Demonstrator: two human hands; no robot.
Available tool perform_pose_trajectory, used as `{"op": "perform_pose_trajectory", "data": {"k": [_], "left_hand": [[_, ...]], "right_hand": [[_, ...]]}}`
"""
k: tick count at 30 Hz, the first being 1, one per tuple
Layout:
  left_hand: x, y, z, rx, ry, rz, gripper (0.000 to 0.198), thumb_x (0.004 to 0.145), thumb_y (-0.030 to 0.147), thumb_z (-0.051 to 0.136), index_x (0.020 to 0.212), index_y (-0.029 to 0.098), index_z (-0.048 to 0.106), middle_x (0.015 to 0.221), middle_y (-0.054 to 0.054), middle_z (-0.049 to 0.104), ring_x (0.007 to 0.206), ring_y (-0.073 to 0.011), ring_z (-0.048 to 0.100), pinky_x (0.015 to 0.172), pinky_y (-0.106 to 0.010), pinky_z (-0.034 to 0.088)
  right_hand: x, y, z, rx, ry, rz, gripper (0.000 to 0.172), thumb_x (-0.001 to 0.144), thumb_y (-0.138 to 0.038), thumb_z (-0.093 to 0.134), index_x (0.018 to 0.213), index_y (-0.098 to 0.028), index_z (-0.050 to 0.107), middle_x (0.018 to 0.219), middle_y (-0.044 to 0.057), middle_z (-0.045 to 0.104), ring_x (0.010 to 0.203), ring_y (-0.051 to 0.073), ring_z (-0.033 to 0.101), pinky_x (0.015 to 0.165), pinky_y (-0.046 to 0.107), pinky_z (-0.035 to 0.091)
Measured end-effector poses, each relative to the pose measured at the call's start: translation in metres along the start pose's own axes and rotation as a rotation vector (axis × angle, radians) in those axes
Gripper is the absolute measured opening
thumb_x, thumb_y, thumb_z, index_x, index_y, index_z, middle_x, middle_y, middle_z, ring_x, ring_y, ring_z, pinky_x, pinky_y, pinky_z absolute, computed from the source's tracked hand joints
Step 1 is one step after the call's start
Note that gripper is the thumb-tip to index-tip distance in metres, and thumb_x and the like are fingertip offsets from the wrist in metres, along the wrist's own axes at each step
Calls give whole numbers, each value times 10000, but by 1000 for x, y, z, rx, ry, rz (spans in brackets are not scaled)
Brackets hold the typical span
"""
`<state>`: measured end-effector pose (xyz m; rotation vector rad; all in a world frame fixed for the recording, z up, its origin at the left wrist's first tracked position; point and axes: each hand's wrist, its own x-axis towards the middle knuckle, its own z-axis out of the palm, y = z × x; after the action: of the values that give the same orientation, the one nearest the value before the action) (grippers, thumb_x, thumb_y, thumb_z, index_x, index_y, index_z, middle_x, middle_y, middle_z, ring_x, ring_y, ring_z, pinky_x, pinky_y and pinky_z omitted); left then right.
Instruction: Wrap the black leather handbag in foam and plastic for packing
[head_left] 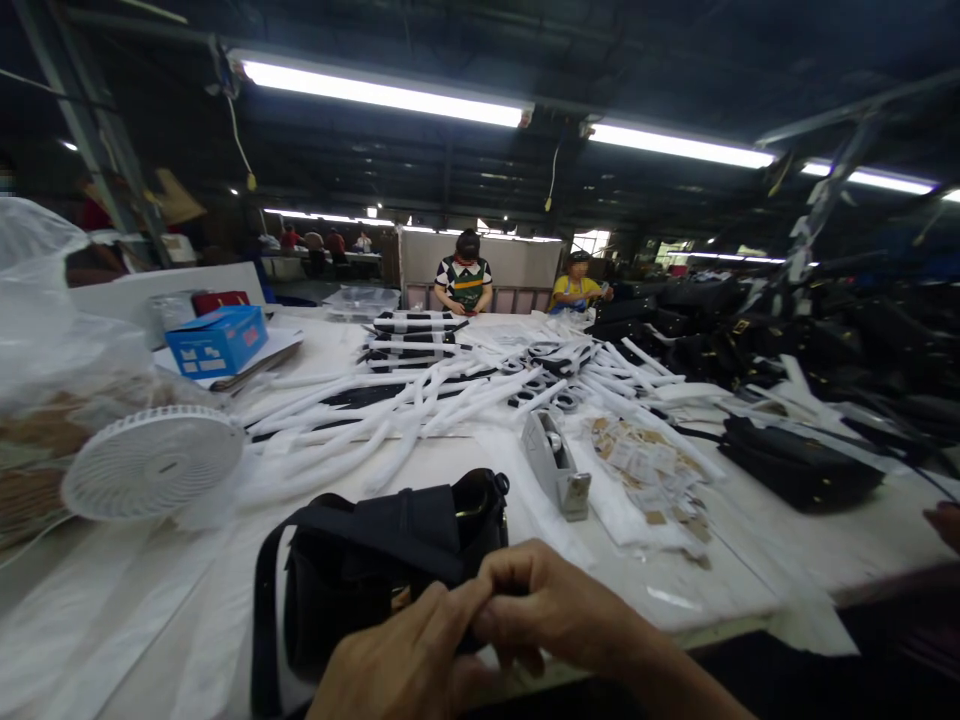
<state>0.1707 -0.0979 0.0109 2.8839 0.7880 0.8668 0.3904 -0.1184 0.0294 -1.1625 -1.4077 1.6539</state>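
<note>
A black handbag with a flap and a wide shoulder strap lies on the table right in front of me. My left hand is closed over its near edge, fingers bent against the bag. Beside it, touching its fingertips, my right hand is curled in a pinch at the bag's near right corner. What the right fingers pinch is hidden behind them. Some gold-coloured metal shows on the bag under the flap.
A tape dispenser and a heap of small tags in plastic lie beyond my right hand. White-wrapped straps cover the middle. A white fan and blue box stand left, black bags right. Two people work opposite.
</note>
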Motion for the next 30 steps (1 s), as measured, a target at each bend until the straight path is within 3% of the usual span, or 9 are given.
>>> {"op": "perform_pose_trajectory", "data": {"k": [4, 7, 10, 14, 18, 23, 30], "left_hand": [[37, -14, -20, 106, 73, -131, 325, 981, 314, 430, 1294, 311, 517, 1102, -10, 707, 908, -160, 715, 730, -203, 566], [67, -24, -27, 100, 26, -196, 303, 977, 264, 409, 1242, 283, 555, 1105, -19, 690, 947, -174, 690, 768, -245, 551], [91, -24, -21, 124, -80, -204, 291, 965, 194, 393, 1172, 236, 594, 1021, -43, 674, 872, -186, 670, 744, -275, 527], [103, -19, -13, 168, -242, -191, 334, 935, 125, 416, 1174, 272, 598, 975, -36, 640, 795, -172, 633, 671, -251, 476], [101, -21, -17, 214, -340, -139, 438, 887, 53, 424, 1204, 308, 587, 987, -27, 628, 794, -173, 609, 676, -258, 455], [100, -24, -24, 243, -354, -78, 442, 846, 17, 432, 1151, 284, 610, 971, -27, 626, 823, -187, 597, 688, -271, 450], [101, -23, -22, 204, -298, -49, 397, 887, 47, 424, 1164, 271, 598, 955, -16, 623, 766, -158, 601, 664, -246, 464]], "right_hand": [[14, 8, -41, -47, 399, -169, 338, 778, -487, 683, 779, -150, 658, 583, -25, 592, 448, 75, 481, 443, 202, 376], [30, 20, -64, -125, 612, -269, 345, 716, -375, 751, 987, -168, 695, 837, 28, 689, 752, 153, 635, 688, 272, 512], [45, 29, -68, -146, 544, -308, 439, 706, -306, 757, 1118, -174, 681, 1018, 65, 713, 958, 215, 645, 856, 349, 511], [50, 32, -60, -177, 494, -363, 282, 751, -284, 719, 1010, -174, 723, 987, 60, 727, 898, 217, 648, 818, 357, 513], [51, 34, -57, -192, 507, -420, 243, 751, -253, 722, 989, -203, 719, 1025, 40, 722, 1010, 234, 630, 955, 398, 456], [56, 37, -52, 48, 396, -446, 297, 727, -199, 722, 1023, -191, 701, 1003, 43, 722, 941, 219, 659, 874, 366, 513], [51, 33, -46, -119, 497, -557, 301, 731, -173, 714, 1026, -227, 729, 975, 24, 710, 888, 188, 623, 850, 340, 490]]}}
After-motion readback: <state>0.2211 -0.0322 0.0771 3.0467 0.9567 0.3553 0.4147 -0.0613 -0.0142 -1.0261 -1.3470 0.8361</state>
